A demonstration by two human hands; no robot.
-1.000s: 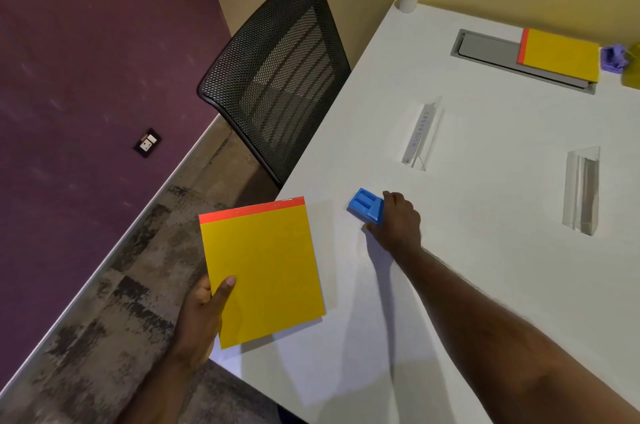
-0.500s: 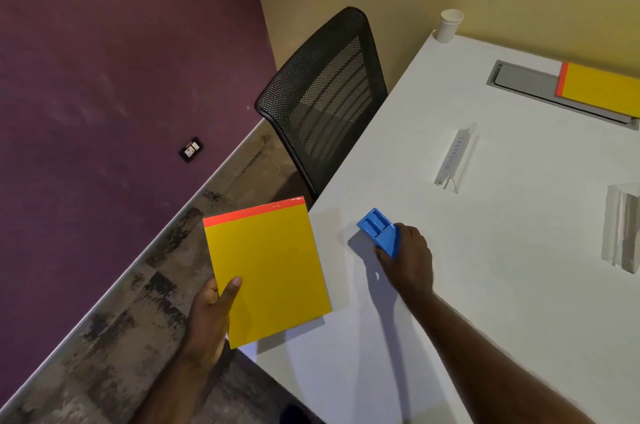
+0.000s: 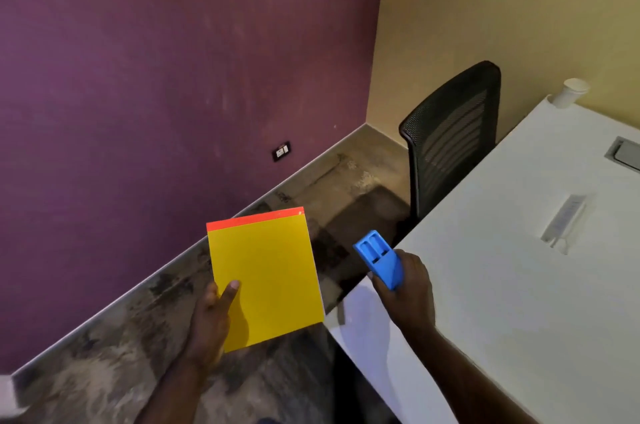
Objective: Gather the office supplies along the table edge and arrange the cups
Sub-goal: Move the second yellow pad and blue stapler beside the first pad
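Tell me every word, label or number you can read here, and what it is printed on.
None can be read.
Clear acrylic sign holder on the white table: a strip with faint marks, too blurred to read.
Yellow notepad in the left hand: blank cover.
Blue plastic holder in the right hand: no print visible.
Paper cup: plain.

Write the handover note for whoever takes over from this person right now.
Left hand: grip on the yellow notepad, held off the table's near corner.
Right hand: grip on the blue holder, raised over the white table edge.
Paper cup stands at the far corner, untouched.
Done: both supplies picked up.
Left: set them along the edge, then arrange the cups.
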